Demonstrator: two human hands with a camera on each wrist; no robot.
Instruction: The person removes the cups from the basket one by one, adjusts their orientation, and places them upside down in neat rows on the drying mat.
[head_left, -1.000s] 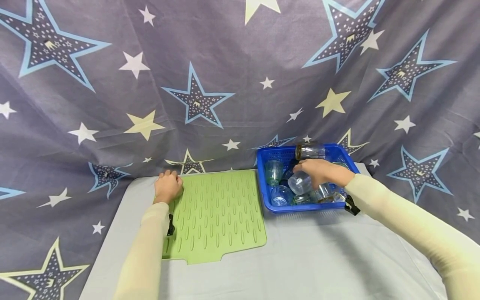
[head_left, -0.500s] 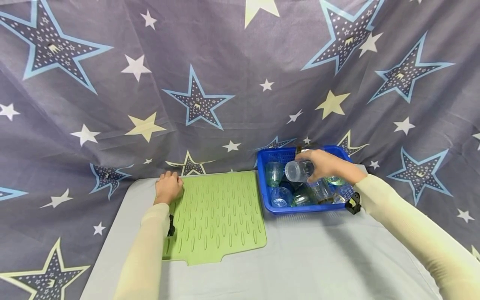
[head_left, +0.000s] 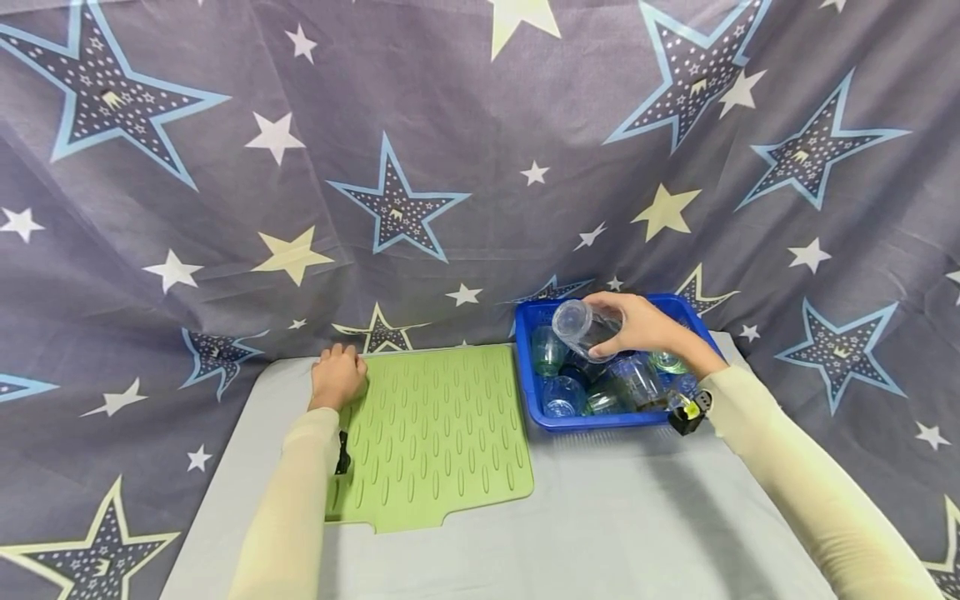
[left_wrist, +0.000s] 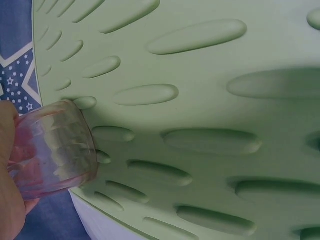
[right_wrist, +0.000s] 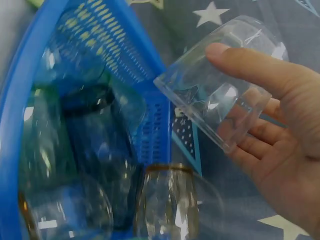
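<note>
At the far left corner of the green mat (head_left: 435, 433), my left hand (head_left: 337, 379) grips a clear, faintly pink cup (left_wrist: 62, 150); in the left wrist view the cup's wide end meets the ribbed surface, while the head view hides it behind the hand. My right hand (head_left: 645, 325) holds a clear cup (right_wrist: 225, 82), thumb on one side and fingers on the other. That cup is tilted, one end towards the left, above the blue basket (head_left: 600, 422). Several glasses lie and stand inside, among them a dark blue glass (right_wrist: 97, 135) and a brown-rimmed glass (right_wrist: 170, 205).
The basket stands right beside the mat on a pale tablecloth (head_left: 585, 517). Behind both hangs a grey curtain (head_left: 480, 108) printed with stars. A greenish tumbler (head_left: 549, 352) is at the basket's left side.
My right hand has lifted the clear cup up from among the glasses in the basket, tilting it and shifting slightly left. My left hand has stayed at the mat's corner.
</note>
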